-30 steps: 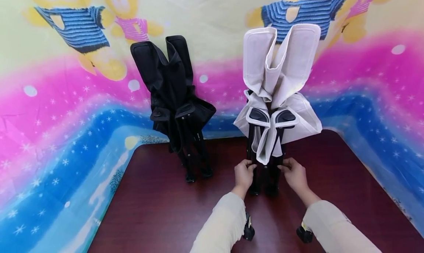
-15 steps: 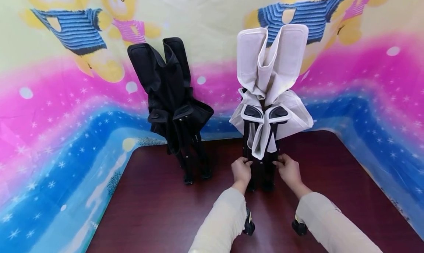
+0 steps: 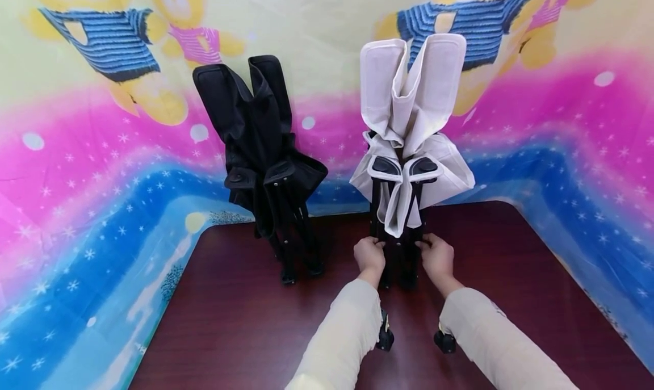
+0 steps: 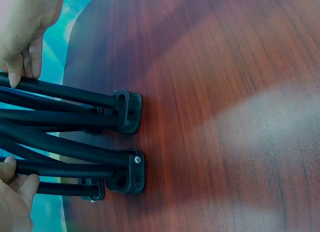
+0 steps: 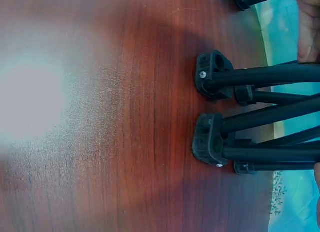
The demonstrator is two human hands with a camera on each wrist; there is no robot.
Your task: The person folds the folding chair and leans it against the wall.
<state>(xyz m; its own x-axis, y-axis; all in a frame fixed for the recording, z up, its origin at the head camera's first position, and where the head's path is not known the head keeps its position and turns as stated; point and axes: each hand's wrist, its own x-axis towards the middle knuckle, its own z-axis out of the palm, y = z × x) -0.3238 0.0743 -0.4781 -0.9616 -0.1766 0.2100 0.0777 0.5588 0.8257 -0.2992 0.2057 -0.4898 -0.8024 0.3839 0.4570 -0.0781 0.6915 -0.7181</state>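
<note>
In the head view a folded white camping chair (image 3: 436, 78) with black tube legs stands upright on the table, right of centre. My left hand (image 3: 369, 256) pinches a leg tube on its left side. On the opposite side my right hand (image 3: 437, 259) grips another tube with thumb and fingers. The left wrist view shows both hands on the legs above the plastic feet (image 4: 131, 112). From the right wrist, the feet (image 5: 206, 137) appear close to the tabletop, with parts of both hands cut off by the frame.
A folded black camping chair (image 3: 260, 117) stands to the left, its feet at the middle of the dark red wooden table (image 3: 230, 322). A printed cloth backdrop (image 3: 327, 55) with cartoon bears hangs close behind the chairs and around the table's sides.
Both hands have moved the white chair left and a little back toward the backdrop, and its sides have come closer together. The black chair keeps its place on the table.
</note>
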